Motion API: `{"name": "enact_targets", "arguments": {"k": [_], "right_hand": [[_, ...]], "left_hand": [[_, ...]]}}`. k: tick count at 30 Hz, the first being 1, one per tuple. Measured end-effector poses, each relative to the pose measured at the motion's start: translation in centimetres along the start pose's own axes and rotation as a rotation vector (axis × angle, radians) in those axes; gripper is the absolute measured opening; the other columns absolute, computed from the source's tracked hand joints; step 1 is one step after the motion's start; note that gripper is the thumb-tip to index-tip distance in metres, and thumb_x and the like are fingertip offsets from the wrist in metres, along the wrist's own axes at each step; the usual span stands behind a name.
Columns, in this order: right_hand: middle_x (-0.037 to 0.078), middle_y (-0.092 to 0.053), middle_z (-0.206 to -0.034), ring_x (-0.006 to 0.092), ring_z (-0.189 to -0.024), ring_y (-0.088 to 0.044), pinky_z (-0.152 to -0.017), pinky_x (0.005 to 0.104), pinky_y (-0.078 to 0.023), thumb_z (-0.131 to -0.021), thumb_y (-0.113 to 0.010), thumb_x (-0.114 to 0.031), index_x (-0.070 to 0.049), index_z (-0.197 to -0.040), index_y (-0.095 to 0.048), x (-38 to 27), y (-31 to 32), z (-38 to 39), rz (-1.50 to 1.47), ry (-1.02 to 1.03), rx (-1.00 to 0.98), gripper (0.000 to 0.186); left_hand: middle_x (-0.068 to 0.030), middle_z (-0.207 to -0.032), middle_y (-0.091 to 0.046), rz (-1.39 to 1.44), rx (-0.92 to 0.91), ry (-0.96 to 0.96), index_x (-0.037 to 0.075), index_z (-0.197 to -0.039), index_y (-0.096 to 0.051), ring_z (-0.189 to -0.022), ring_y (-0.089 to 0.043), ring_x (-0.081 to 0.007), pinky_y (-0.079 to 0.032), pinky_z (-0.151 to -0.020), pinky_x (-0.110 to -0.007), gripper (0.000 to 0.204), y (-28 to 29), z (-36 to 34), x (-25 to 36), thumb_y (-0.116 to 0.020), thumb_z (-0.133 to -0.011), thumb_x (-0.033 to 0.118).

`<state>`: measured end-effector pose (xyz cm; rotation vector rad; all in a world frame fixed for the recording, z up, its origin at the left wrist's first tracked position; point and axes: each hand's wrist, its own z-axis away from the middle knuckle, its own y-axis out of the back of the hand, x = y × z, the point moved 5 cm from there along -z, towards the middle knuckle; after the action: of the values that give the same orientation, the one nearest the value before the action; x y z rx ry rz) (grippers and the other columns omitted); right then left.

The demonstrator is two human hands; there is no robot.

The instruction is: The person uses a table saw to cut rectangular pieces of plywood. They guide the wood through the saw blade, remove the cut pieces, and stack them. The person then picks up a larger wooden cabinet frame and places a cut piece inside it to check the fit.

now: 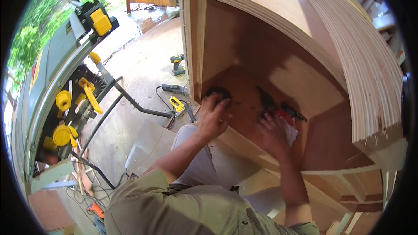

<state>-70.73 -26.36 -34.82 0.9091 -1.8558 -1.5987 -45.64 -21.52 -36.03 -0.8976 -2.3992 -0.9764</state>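
right hand (pixel 273 129) at dark tool (pixel 266 100) — long axis aslant, tip away and left

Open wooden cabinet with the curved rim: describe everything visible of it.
The open wooden cabinet has a pale, curved rim showing plywood-like layers, and reddish-brown inner panels, partly shadowed. Its opening faces the person. The bare left hand and bare right hand reach inside, by a dark round object and a red-and-black object. Whether the hands touch its panels is unclear.

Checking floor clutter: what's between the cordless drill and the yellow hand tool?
Head view: a grey corded power tool lies between the cordless drill and the yellow hand tool.
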Motion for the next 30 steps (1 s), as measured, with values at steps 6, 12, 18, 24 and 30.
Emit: {"name": "enact_targets", "arguments": {"k": [6,12,18,24,30], "right_hand": [[0.003,-0.061,-0.133,0.0327,-0.134,-0.045,-0.116,0.0544,-0.028,-0.072,-0.075,-0.018,-0.018,-0.117,-0.069,4.9,-0.4,2.0,0.149,-0.018,-0.014,0.046],[0.010,-0.058,-0.135,0.0373,-0.132,-0.046,-0.112,0.0550,-0.031,-0.070,-0.076,-0.017,-0.012,-0.117,-0.067,5.5,-1.7,3.0,0.074,-0.016,0.181,0.048],[0.014,-0.054,-0.137,0.0387,-0.132,-0.044,-0.108,0.0555,-0.035,-0.071,-0.073,-0.020,-0.008,-0.118,-0.065,3.7,0.1,2.5,0.052,-0.061,0.210,0.049],[0.013,-0.050,-0.140,0.0373,-0.129,-0.045,-0.109,0.0565,-0.033,-0.074,-0.074,-0.026,-0.012,-0.116,-0.065,6.2,-2.3,0.1,0.096,-0.258,0.342,0.045],[0.012,-0.046,-0.143,0.0344,-0.132,-0.042,-0.110,0.0632,-0.028,-0.072,-0.077,-0.035,-0.017,-0.117,-0.065,3.2,-2.5,-2.5,0.147,-0.447,0.338,0.049]], "left_hand": [[-0.0288,-0.148,-0.032,-0.356,-0.445,0.183,0.008,-0.141,-0.046,-0.142,-0.022,-0.0484,-0.019,-0.116,-0.059,0.080,-4.4,0.8,0.2,-0.069,-0.079,0.053],[-0.0313,-0.149,-0.030,-0.254,-0.438,0.000,0.004,-0.145,-0.040,-0.140,-0.025,-0.0507,-0.019,-0.114,-0.063,0.094,-9.1,-1.2,-3.6,-0.066,-0.077,0.064],[-0.0320,-0.147,-0.033,-0.353,-0.253,-0.183,0.002,-0.142,-0.044,-0.139,-0.029,-0.0499,-0.023,-0.113,-0.061,0.094,-10.1,-2.8,-3.4,-0.062,-0.077,0.068],[-0.0326,-0.148,-0.031,-0.267,-0.310,-0.107,0.003,-0.140,-0.047,-0.139,-0.027,-0.0513,-0.023,-0.114,-0.062,0.086,-9.0,-4.8,-1.0,-0.064,-0.079,0.061],[-0.0275,-0.152,-0.029,-0.192,-0.561,-0.322,0.009,-0.140,-0.051,-0.143,-0.019,-0.0521,-0.020,-0.116,-0.061,0.077,-9.5,-2.7,-2.6,-0.065,-0.081,0.056]]}}
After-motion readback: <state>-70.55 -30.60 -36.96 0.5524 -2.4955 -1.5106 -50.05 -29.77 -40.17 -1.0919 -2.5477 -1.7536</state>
